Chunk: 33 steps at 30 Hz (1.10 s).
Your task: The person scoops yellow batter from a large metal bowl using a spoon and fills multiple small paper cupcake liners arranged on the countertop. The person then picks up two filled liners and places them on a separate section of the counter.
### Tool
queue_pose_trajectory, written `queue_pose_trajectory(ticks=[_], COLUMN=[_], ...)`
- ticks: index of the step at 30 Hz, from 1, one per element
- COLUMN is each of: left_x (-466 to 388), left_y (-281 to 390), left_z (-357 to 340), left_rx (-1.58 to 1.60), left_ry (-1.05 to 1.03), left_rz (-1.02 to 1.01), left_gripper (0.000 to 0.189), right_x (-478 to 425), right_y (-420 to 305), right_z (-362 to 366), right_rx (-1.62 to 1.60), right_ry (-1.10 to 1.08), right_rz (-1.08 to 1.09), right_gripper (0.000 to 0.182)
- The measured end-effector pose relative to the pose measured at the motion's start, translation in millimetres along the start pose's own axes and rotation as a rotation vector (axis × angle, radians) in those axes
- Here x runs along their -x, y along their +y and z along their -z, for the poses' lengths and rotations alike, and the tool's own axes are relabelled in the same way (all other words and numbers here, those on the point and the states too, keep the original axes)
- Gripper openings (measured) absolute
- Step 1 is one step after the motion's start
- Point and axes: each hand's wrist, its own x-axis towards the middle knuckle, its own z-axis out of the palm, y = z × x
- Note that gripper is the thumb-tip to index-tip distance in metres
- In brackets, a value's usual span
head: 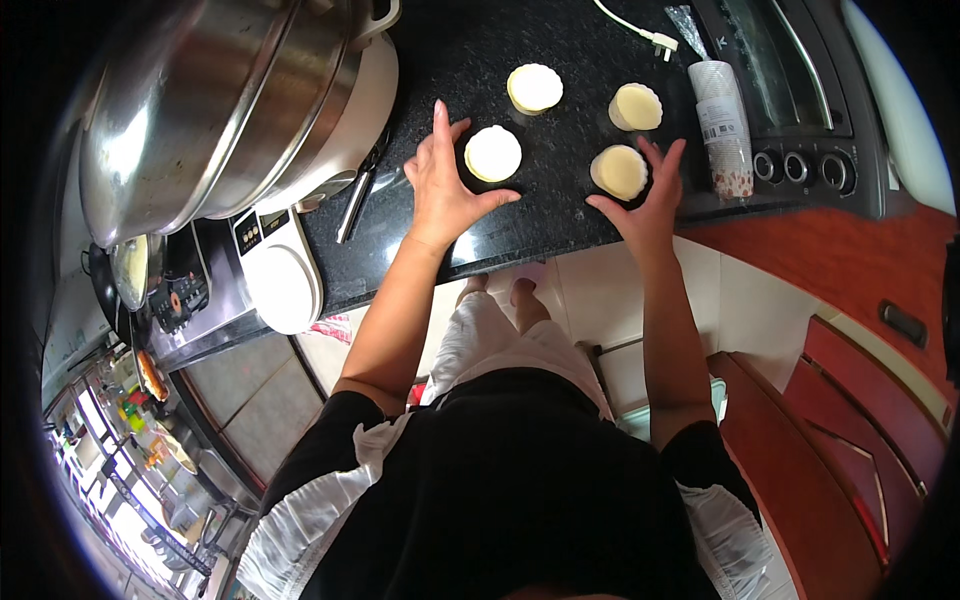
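Note:
Two pale round cups with scalloped rims stand on the black speckled countertop on the left, a nearer one (493,154) and a farther one (535,88). Two similar cups stand on the right, the nearer (619,172) and the farther (636,107); a cream-coloured filling shows in both. My left hand (448,180) is spread, thumb and fingers apart, around the left side of the nearer left cup without gripping it. Beside the nearer right cup my right hand (651,191) is curved, its thumb and fingers apart; whether it touches the cup is hard to tell.
A large stainless steel steamer pot (195,105) looms at the left, near a white kitchen scale (281,285) and a metal-handled tool (355,204). To the right are a sleeve of stacked paper cups (721,120) and a toaster oven (814,171). A white plug (663,42) lies at the back.

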Motion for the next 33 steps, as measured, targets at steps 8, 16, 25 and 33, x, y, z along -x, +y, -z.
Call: queue_pose_trajectory(ticks=[8, 16, 25, 33], left_x=[6.3, 4.0, 15.5, 3.7], left_y=[-6.3, 8.4, 4.3, 2.3], left_z=[-9.5, -0.2, -4.6, -19.8], left_rx=[0.029, -0.006, -0.038, -0.020], left_ry=[-0.016, 0.105, 0.052, 0.060], left_rz=[0.025, 0.027, 0.092, 0.089], left_gripper=[0.124, 0.123, 0.139, 0.120], right_x=[8.5, 6.3, 14.8, 11.3], right_y=[1.7, -6.3, 2.6, 6.4], right_z=[-11.0, 1.8, 2.1, -11.3], right_rx=[-0.007, -0.047, 0.016, 0.032], right_ry=[-0.025, 0.125, 0.026, -0.001], right_rz=[-0.026, -0.048, -0.061, -0.128], right_gripper=[0.122, 0.117, 0.134, 0.122])
